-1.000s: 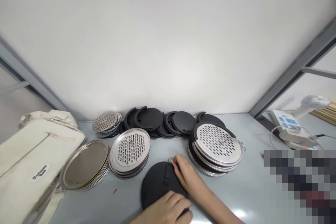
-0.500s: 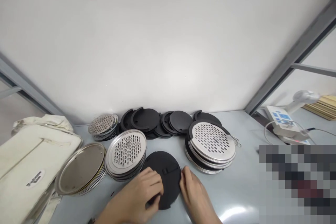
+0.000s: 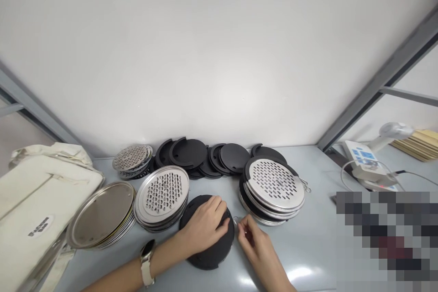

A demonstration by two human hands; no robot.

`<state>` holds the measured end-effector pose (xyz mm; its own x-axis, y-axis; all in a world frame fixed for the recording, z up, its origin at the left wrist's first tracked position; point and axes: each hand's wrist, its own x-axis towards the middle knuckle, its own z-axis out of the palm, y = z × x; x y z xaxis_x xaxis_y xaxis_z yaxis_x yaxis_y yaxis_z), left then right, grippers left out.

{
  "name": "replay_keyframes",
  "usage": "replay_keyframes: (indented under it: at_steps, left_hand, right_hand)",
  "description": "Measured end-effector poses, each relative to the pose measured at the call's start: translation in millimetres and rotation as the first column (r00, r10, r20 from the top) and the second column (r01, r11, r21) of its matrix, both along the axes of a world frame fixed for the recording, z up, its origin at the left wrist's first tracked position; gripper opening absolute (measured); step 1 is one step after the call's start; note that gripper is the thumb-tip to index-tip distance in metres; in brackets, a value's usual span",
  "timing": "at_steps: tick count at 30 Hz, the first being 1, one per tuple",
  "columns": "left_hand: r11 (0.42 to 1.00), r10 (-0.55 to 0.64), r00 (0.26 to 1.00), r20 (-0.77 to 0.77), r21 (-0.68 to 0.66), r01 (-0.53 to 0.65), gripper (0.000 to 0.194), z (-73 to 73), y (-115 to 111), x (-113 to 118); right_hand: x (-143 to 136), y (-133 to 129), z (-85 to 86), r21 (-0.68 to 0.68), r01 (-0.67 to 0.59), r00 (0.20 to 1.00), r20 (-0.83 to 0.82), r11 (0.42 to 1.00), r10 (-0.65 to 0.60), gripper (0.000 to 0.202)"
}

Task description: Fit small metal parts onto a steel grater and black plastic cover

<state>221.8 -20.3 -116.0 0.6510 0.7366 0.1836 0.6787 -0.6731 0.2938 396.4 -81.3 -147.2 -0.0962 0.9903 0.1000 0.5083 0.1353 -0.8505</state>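
Observation:
A round black plastic disc [image 3: 212, 255] lies on the grey table before me. My left hand [image 3: 207, 223], with a watch at the wrist, is over its top, fingers bent and pressed together, thumb toward the right; they hide the disc's middle. Just off the disc's right edge, my right hand [image 3: 251, 235] pinches a small metal wire loop [image 3: 236, 220], largely hidden by the fingertips. Left of the disc is a stack of round metal graters [image 3: 164, 194]. To the right stands a pile of graters with black rims [image 3: 273, 185], a wire loop [image 3: 304, 184] sticking out from it.
Several black discs [image 3: 236, 157] lie along the wall, beside small perforated metal discs [image 3: 132, 159]. Plain metal lids [image 3: 102, 214] are stacked at left, next to a cream bag [image 3: 44, 200]. A scale [image 3: 366, 159] and a white handheld device [image 3: 393, 131] stand at right.
My left hand has moved up and right across the disc, covering its middle. My right hand has shifted slightly right, and the wire loop now shows beyond the disc's edge.

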Motion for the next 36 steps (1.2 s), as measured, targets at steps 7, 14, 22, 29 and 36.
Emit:
replay_keyframes:
  at_steps: [7, 14, 22, 29, 36]
  left_hand:
    - [0.973, -0.21, 0.978, 0.013, 0.105, 0.208, 0.004, -3.9, 0, -2]
    - [0.982, -0.188, 0.98, 0.066, 0.038, 0.186, 0.004, -0.5, 0, -3]
    - [0.97, -0.236, 0.954, 0.187, -0.016, 0.244, 0.027, 6.3, -1, -4]
    - [0.972, -0.227, 0.962, 0.149, -0.026, 0.234, 0.026, 5.6, 0, -4]
    - [0.973, -0.221, 0.96, 0.169, -0.034, 0.23, 0.026, 4.5, -1, -5]
  right_hand:
    - [-4, 9, -10.6, 0.028, 0.006, 0.999, 0.038, 1.0, -0.007, 0.018]
    - [-6, 13, -11.2, 0.036, 0.031, 0.997, 0.065, 0.999, -0.034, 0.021]
    - [-4, 12, -13.3, 0.031, 0.013, 1.0, 0.025, 0.999, -0.014, 0.018]
    - [-5, 10, -9.5, -0.001, 0.007, 1.0, 0.015, 1.0, -0.007, 0.018]
    - [-6, 10, -10.5, 0.008, 0.021, 1.0, -0.012, 1.0, -0.021, 0.019]
